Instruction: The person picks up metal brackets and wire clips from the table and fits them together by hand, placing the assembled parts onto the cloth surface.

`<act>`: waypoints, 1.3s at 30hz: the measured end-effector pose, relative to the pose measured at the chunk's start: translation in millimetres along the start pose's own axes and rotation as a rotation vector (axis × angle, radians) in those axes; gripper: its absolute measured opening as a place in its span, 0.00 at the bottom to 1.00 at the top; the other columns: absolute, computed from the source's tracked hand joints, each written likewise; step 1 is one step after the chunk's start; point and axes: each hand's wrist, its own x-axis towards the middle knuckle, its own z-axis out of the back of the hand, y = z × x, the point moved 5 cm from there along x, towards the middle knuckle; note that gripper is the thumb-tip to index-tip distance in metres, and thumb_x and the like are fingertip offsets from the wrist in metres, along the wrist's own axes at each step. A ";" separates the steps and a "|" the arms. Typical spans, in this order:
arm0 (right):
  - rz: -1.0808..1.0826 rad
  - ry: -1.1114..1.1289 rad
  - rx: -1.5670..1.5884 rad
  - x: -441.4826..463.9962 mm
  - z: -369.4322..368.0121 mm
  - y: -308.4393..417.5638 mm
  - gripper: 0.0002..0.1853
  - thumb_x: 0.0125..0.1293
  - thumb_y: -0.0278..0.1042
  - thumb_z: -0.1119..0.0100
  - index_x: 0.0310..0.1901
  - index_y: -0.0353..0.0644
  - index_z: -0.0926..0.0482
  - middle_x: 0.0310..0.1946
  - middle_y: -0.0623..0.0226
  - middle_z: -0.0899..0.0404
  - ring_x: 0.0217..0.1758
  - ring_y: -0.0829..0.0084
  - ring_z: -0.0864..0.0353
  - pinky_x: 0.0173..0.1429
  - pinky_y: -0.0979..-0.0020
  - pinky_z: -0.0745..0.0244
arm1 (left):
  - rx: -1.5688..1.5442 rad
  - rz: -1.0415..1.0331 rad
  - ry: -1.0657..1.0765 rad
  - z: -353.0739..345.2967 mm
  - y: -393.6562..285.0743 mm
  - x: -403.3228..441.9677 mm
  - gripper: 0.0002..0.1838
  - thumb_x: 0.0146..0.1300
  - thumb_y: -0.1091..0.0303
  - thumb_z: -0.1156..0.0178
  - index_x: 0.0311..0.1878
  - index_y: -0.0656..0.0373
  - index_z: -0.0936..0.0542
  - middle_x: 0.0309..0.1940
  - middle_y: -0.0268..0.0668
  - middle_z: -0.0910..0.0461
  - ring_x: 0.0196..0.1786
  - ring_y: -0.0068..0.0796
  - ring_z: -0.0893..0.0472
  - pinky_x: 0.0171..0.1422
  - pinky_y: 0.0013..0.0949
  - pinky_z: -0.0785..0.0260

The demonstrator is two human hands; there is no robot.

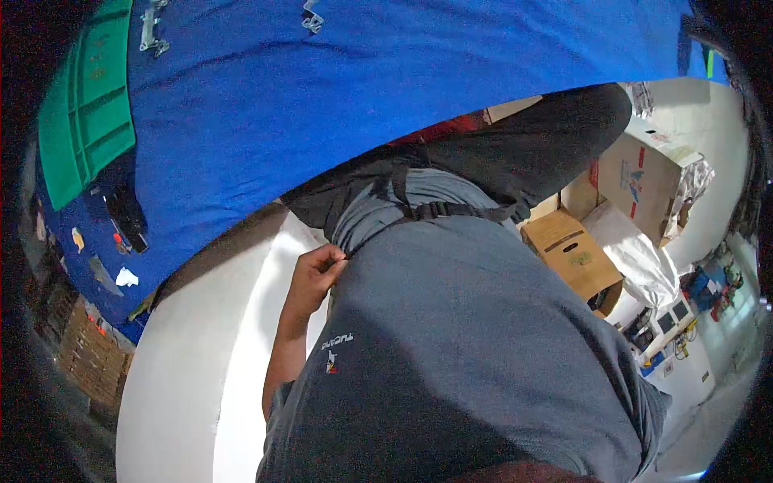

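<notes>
At the left side of my waist, my left hand [316, 274] is closed in a pinch. Its thumb and fingertip meet on the thin end of a black strap [475, 211], at the edge of my grey shirt [451, 298]. The strap runs across the shirt, and a black buckle [437, 210] sits near its middle. Below the strap the shirt is bunched over dark trousers [539, 141]. My right hand does not show in the view.
A blue cloth-covered surface [322, 97] spans the front, bearing a green tray [84, 113], a black object [125, 217] and metal pieces [312, 16]. To the right stand an open brown box [576, 253] and a white printed carton [636, 177].
</notes>
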 end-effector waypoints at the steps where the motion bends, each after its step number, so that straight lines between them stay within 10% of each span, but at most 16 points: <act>1: 0.005 0.008 -0.013 4.0 2.1 1.5 0.19 0.69 0.51 0.39 0.43 0.40 0.16 0.36 0.70 0.17 0.35 0.77 0.22 0.40 0.71 0.27 | 0.019 -0.011 0.011 0.0 3.3 0.6 0.03 0.65 0.75 0.38 0.34 0.59 0.22 0.28 0.22 0.26 0.33 0.13 0.28 0.41 0.21 0.37; 13: 0.016 0.282 -0.245 64.7 -2.0 20.9 0.19 0.69 0.50 0.39 0.44 0.39 0.16 0.37 0.69 0.17 0.35 0.77 0.21 0.40 0.71 0.27 | 0.048 0.012 -0.074 18.1 94.7 8.8 0.14 0.66 0.73 0.38 0.54 0.65 0.23 0.43 0.33 0.18 0.46 0.25 0.20 0.53 0.30 0.27; 21: 0.023 0.364 -0.350 82.9 1.5 24.8 0.20 0.68 0.50 0.39 0.44 0.39 0.16 0.38 0.69 0.17 0.36 0.76 0.21 0.41 0.71 0.26 | -0.120 0.006 -0.045 18.9 118.1 22.1 0.09 0.64 0.76 0.39 0.47 0.64 0.23 0.39 0.34 0.18 0.42 0.27 0.19 0.49 0.33 0.27; 23: 0.016 0.378 -0.371 84.0 3.4 22.9 0.20 0.68 0.50 0.39 0.45 0.39 0.16 0.38 0.68 0.17 0.36 0.76 0.21 0.41 0.70 0.26 | 0.485 -0.003 -0.208 25.9 87.9 18.7 0.09 0.63 0.75 0.40 0.46 0.62 0.23 0.37 0.41 0.18 0.39 0.34 0.17 0.44 0.36 0.27; 30: 0.002 0.442 -0.452 93.1 7.8 24.4 0.20 0.68 0.50 0.38 0.45 0.38 0.16 0.38 0.68 0.16 0.36 0.76 0.21 0.41 0.70 0.26 | 0.622 -0.233 -0.535 49.7 101.8 7.6 0.07 0.68 0.73 0.41 0.44 0.67 0.23 0.36 0.43 0.19 0.40 0.33 0.18 0.48 0.36 0.26; 35: -0.008 0.459 -0.502 97.1 14.5 27.0 0.20 0.68 0.49 0.38 0.45 0.38 0.16 0.39 0.67 0.16 0.37 0.75 0.20 0.42 0.70 0.26 | -0.369 0.067 -0.180 12.0 147.8 13.9 0.13 0.76 0.59 0.47 0.48 0.56 0.19 0.39 0.25 0.21 0.44 0.22 0.23 0.55 0.27 0.34; 39: -0.015 0.481 -0.527 100.3 15.2 24.1 0.20 0.68 0.49 0.38 0.45 0.38 0.16 0.39 0.67 0.16 0.37 0.75 0.20 0.42 0.70 0.26 | -0.675 0.294 -0.330 -6.0 147.0 -1.3 0.12 0.75 0.59 0.44 0.52 0.56 0.21 0.38 0.24 0.22 0.41 0.17 0.26 0.50 0.23 0.34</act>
